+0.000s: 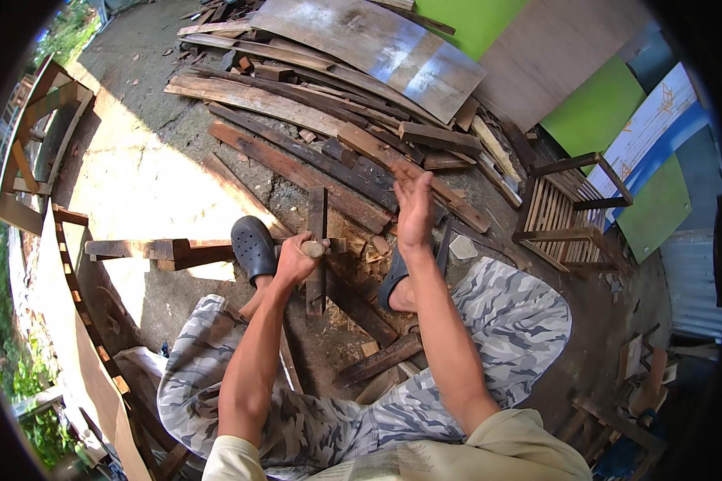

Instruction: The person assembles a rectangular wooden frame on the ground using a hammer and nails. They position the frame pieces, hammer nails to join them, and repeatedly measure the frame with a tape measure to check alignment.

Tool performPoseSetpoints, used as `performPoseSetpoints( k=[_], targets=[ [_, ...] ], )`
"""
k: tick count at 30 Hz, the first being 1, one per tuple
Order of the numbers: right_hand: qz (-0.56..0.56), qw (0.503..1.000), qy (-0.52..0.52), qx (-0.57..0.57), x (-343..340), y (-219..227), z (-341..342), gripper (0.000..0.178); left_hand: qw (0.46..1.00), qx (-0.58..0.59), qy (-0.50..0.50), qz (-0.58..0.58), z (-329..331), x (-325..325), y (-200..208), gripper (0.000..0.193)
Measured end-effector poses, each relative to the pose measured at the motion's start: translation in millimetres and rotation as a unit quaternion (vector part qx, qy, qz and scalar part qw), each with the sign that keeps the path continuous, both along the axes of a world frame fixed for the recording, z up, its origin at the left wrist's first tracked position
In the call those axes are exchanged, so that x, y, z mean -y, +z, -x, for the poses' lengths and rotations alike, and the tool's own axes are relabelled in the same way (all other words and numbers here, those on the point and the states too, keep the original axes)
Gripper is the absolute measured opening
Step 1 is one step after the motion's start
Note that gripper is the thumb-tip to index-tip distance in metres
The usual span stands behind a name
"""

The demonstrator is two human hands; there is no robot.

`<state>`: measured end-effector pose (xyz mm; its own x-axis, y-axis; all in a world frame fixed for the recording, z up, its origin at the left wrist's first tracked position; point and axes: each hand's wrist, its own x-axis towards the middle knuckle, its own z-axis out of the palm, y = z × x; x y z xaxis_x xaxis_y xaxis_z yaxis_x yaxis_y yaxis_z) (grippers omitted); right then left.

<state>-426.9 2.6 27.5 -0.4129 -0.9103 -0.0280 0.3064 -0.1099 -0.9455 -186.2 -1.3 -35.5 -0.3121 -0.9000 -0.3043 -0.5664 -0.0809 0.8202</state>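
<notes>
My left hand (295, 258) is closed round a pale wooden tool handle (314, 249), its rounded end facing up; the tool's working end is hidden. It is held over a short, dark, squared timber (317, 293) that lies lengthwise between my feet. My right hand (414, 210) is raised to the right of that timber, fingers stretched out and palm turned inward, with nothing in it. Under both hands, other dark wood offcuts (363, 309) cross the ground among wood chips.
Ahead lies a heap of long boards (297, 108), with a large sheet (373, 48) on top. A slatted wooden frame (565, 212) stands at right. At left are a notched beam (140, 250) and a curved wooden piece (52, 152). My feet wear dark clogs (253, 247).
</notes>
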Motion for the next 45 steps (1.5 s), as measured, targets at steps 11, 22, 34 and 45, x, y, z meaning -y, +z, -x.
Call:
performPoseSetpoints(
  k=[11, 22, 34, 45],
  targets=[
    [0.133, 0.979, 0.144, -0.055, 25.3, -9.1, -177.8, 0.067, 0.851, -0.380, 0.308, -0.192, -40.8, -6.1, 19.3, 0.010],
    [-0.377, 0.914, 0.091, -0.124, -58.8, -129.1, -27.6, 0.034, 0.794, -0.448, 0.397, -0.111, -39.4, -7.9, -11.2, 0.025],
    [-0.286, 0.840, 0.446, 0.116, -89.0, -86.4, -23.7, 0.032, 0.649, -0.548, 0.509, -0.136, -44.8, -78.2, 20.5, 0.033],
    [-0.361, 0.792, 0.400, 0.288, -137.8, -115.0, -52.6, 0.020, 0.644, -0.471, 0.588, -0.133, -28.9, -204.9, -1.0, 0.032]
  ],
)
